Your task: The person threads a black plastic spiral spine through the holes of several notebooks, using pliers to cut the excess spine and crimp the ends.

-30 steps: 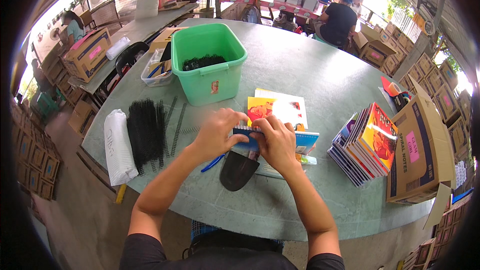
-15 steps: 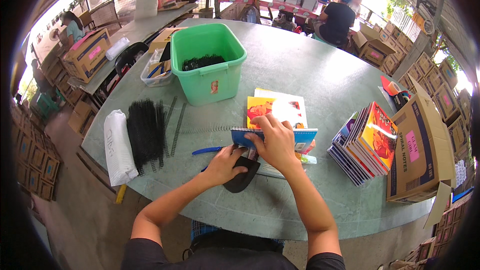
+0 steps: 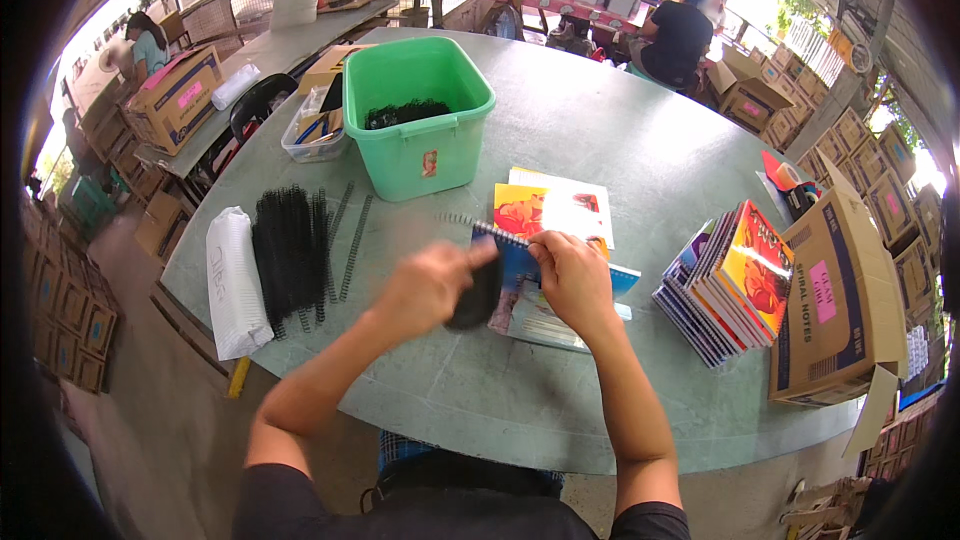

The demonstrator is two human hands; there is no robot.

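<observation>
My right hand (image 3: 575,275) grips a blue-covered notebook (image 3: 518,262) near its top edge, thumb and fingers closed on it. A dark spiral coil (image 3: 460,220) runs along that edge and sticks out past the notebook's left end. My left hand (image 3: 430,285), smeared by motion, is just left of the notebook. It holds a black pad with a rounded end (image 3: 473,298), the thumb over its top, close against the coil. Under the notebook lie other printed sheets or covers (image 3: 550,320). Beyond it are yellow-and-red covers (image 3: 520,208).
A green bin (image 3: 420,155) holding black coils stands at the back. To the left lie a heap of black coils (image 3: 290,260) and a white wrapped roll (image 3: 238,285). On the right are stacked spiral notebooks (image 3: 735,275) and an open cardboard box (image 3: 840,300). Other people sit farther off.
My left hand has lifted and swung left, bringing the black pad up beside the coil. My right hand has shifted slightly right and down, and the notebook is now tilted.
</observation>
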